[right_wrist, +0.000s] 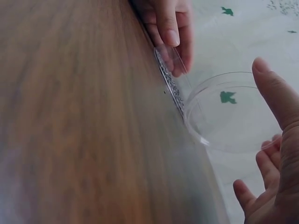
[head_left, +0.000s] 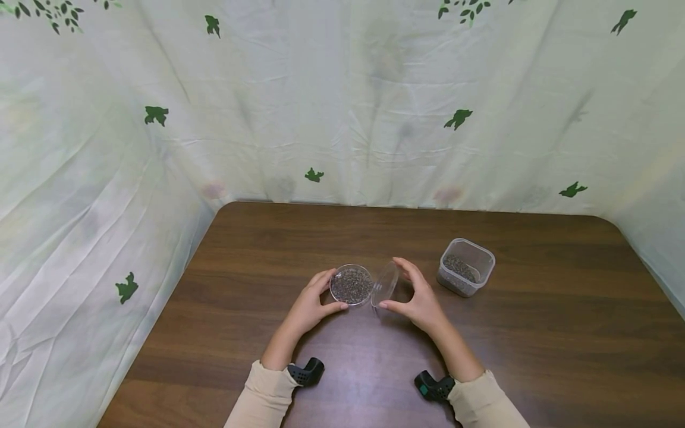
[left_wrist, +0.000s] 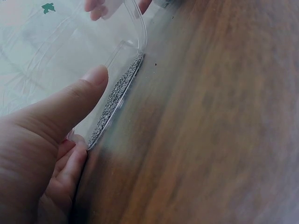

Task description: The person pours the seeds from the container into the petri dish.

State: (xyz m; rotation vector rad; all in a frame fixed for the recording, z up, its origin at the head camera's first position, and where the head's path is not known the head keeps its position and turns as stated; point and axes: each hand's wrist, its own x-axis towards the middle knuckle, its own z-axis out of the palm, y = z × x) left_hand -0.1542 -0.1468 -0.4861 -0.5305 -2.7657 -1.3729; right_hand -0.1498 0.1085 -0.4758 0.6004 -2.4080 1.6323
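A round clear petri dish [head_left: 351,285] full of dark grey granules stands on the table, its bottom flat on the wood. My left hand [head_left: 313,302] grips its left side, thumb at the near edge and fingers at the far edge. Just right of the dish, my right hand [head_left: 421,299] pinches the clear petri dish lid [head_left: 386,284] between thumb and fingers. The lid is tilted steeply, with its lower edge close to the dish's right rim. In the right wrist view the lid [right_wrist: 233,119] is see-through and holds nothing.
To the right of my right hand stands a clear plastic tub [head_left: 480,261], partly filled with similar granules [head_left: 461,268]. A stray dark granule [left_wrist: 155,64] lies on the brown wooden table [head_left: 257,238]. A pale curtain [head_left: 342,119] with green bird shapes hangs behind the table.
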